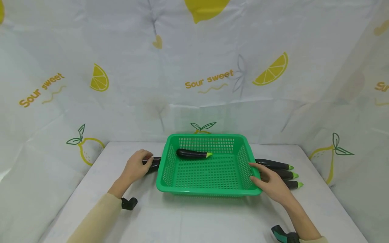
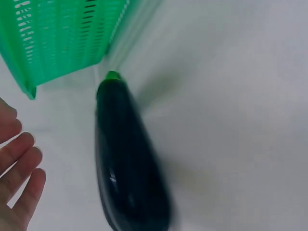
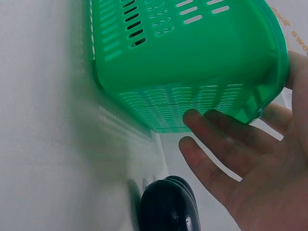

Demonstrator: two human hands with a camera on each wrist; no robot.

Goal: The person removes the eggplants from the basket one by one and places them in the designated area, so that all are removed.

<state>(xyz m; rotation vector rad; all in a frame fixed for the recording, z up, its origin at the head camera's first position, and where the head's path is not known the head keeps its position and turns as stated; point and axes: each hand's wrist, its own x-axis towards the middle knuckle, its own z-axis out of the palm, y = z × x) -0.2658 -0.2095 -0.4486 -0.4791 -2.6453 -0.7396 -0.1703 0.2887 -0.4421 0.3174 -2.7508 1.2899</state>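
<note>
A green plastic basket stands in the middle of the table with one dark eggplant inside. My right hand holds the basket's right rim. Its thumb and index finger reach over the edge, while other fingers lie along the outer wall. To the left of the basket, my left hand hovers beside dark eggplants, partly hidden behind it. In the left wrist view its spread fingers are apart from a large eggplant, whose green tip points at the basket.
On the right, three eggplants lie side by side, partly covered by the basket and right hand. A white cloth with lemon prints hangs behind the white table and along both sides.
</note>
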